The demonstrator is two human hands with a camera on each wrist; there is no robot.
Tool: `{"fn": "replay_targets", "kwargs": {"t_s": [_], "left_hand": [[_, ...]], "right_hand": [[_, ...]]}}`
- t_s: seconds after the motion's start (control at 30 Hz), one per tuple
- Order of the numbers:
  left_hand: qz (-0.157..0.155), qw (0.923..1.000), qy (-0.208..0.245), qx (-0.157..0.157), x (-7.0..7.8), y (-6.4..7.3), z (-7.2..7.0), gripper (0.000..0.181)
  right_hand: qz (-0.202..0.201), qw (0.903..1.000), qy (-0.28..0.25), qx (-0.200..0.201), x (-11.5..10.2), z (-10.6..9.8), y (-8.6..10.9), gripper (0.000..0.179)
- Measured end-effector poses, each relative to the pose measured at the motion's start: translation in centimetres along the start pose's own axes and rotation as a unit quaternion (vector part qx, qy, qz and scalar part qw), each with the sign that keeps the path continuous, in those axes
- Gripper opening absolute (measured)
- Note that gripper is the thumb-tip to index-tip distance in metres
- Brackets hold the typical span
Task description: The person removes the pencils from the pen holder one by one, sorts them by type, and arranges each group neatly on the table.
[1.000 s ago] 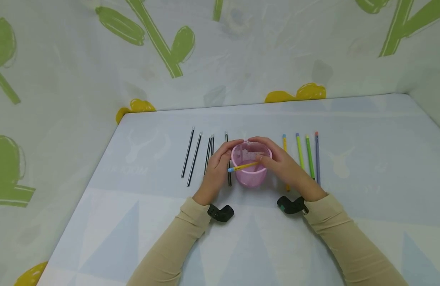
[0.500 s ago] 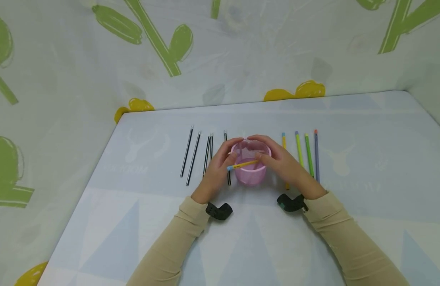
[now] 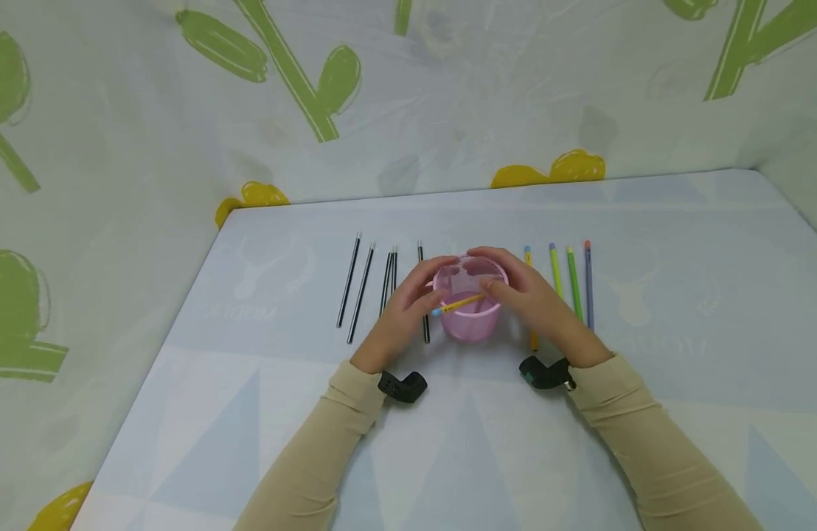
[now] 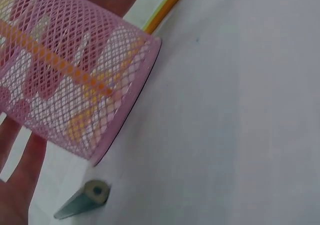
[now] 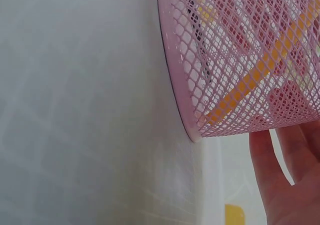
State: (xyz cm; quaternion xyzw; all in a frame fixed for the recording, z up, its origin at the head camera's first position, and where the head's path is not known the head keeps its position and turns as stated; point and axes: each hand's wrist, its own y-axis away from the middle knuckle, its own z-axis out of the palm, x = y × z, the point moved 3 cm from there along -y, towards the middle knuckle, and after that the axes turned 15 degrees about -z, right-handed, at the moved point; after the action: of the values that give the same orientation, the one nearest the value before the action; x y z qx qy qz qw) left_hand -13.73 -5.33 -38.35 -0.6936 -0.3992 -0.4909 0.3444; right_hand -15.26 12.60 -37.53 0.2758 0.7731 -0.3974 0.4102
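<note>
A pink mesh pencil cup point(image 3: 471, 328) stands between the two hands, its mouth facing up toward the head camera. One yellow pencil point(image 3: 458, 303) leans inside it, its light-blue end sticking out over the near left rim. My left hand point(image 3: 403, 308) curls round the cup's left side, fingertips at the far rim and thumb near the pencil's end. From the other side my right hand point(image 3: 529, 293) holds the cup, fingers along the far rim and thumb over the near right rim. Both wrist views show the pencil slanting behind the mesh wall point(image 4: 65, 60), with fingers point(image 5: 285, 160) round the cup.
Several black pencils point(image 3: 360, 293) lie in a loose row left of the cup. To the right lie an orange-yellow pencil point(image 3: 533, 341), a lime one point(image 3: 556, 269), a green one point(image 3: 574, 284) and a blue-violet one point(image 3: 589, 284). A pale patterned cloth point(image 3: 468, 457) covers the table.
Both hands and the cup with its pencil have shifted slightly to the right. The left thumb has moved a little along the near left rim. The pencils on the table lie as before.
</note>
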Motion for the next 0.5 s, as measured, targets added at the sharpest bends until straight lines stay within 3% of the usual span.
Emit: {"fn": "replay_targets", "kwargs": {"t_s": [0.17, 0.27, 0.33, 0.5], "left_hand": [[-0.026, 0.9952, 0.004, -0.094, 0.1, 0.0, -0.2, 0.063], [-0.051, 0.9922, -0.013, -0.113, -0.2, -0.3, 0.1, 0.074], [-0.061, 0.9931, -0.029, -0.096, -0.8, -0.6, 0.4, 0.082], [-0.088, 0.9940, -0.063, 0.015, -1.6, -1.3, 1.4, 0.072]], "right_hand": [[0.001, 0.9999, -0.011, 0.004, 0.2, 0.1, 0.0, 0.039], [0.003, 0.9999, -0.008, 0.006, 0.4, 0.1, 0.1, 0.040], [0.003, 0.9999, -0.006, 0.008, 0.4, 0.1, 0.1, 0.040], [-0.003, 1.0000, -0.005, 0.007, 0.5, 0.1, 0.0, 0.040]]}}
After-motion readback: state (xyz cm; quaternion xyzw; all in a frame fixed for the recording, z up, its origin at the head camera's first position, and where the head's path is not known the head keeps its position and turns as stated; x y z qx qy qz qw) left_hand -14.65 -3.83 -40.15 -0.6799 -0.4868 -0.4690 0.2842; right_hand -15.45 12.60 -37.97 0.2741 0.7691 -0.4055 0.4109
